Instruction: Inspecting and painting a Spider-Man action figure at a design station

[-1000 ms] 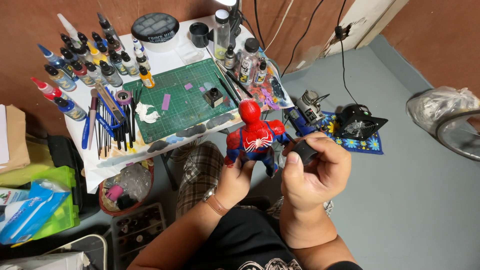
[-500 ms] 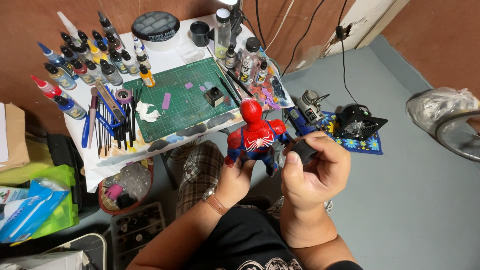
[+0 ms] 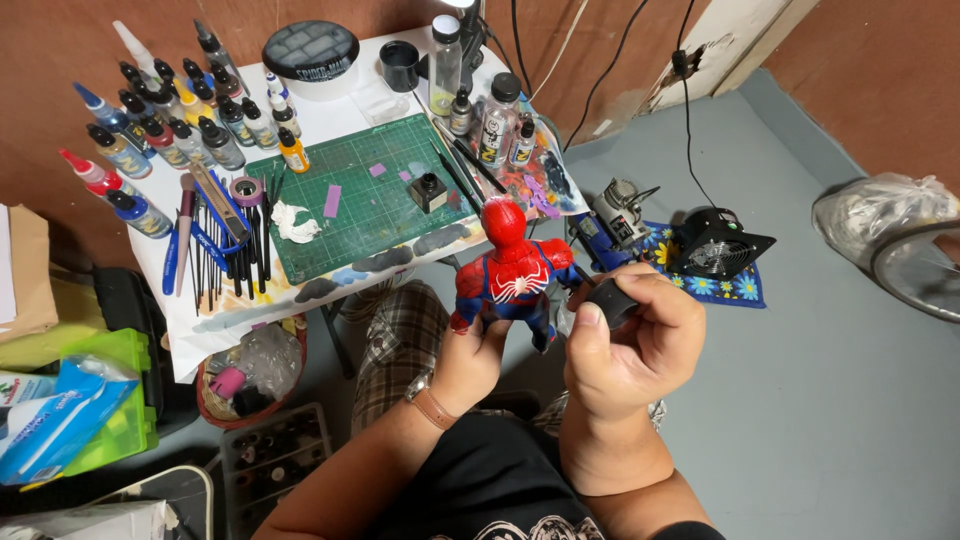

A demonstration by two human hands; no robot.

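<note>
A red and blue action figure (image 3: 511, 272) with a white emblem on its back stands upright in my left hand (image 3: 470, 362), which grips it from below by the legs. My right hand (image 3: 632, 340) is closed around a small black cylindrical tool (image 3: 608, 300), held right beside the figure's right arm. Both hands hover over my lap, just in front of the small white work table (image 3: 330, 110).
The table carries a green cutting mat (image 3: 365, 205), several paint bottles (image 3: 165, 125), brushes (image 3: 225, 250), a black cup (image 3: 400, 65) and a round dark lid (image 3: 310, 52). On the grey floor sit a small black fan (image 3: 718, 243), a compressor (image 3: 620, 210) and a plastic bag (image 3: 880, 215).
The figure and both hands have stayed almost still; the figure has shifted very slightly in my left hand.
</note>
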